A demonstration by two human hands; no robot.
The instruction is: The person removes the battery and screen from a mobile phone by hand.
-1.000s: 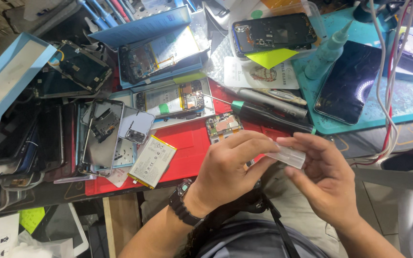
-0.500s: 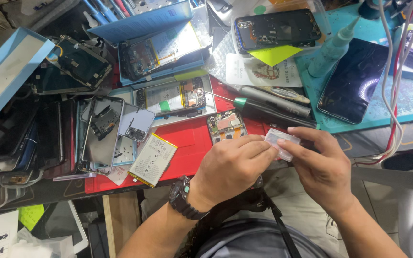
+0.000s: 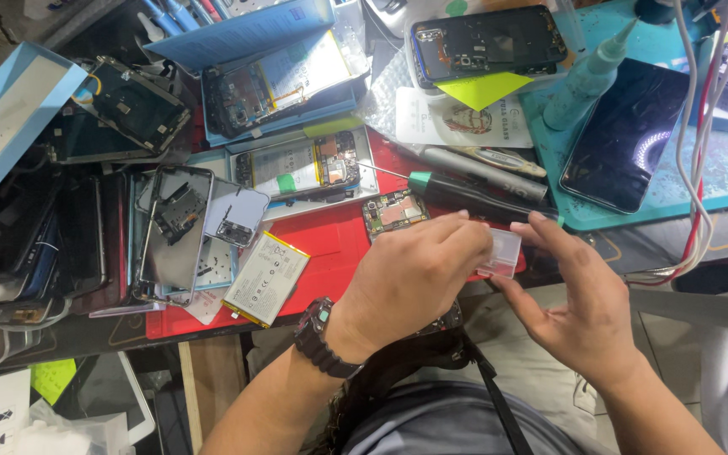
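Both hands pinching 1 small clear plastic piece over red mat: left hand fingers clamped, right hand fingertips gripping edge; opened phones w/ bare circuit board lying nearby, unassembled.

clear plastic piece partly hidden, perhaps film

A small, flat, clear plastic piece, roughly rectangular and see-through with a pale frosted look, was pinched between the fingertips of both hands. It sat tilted slightly, held just above the front edge of a red work mat, near a small circuit board.
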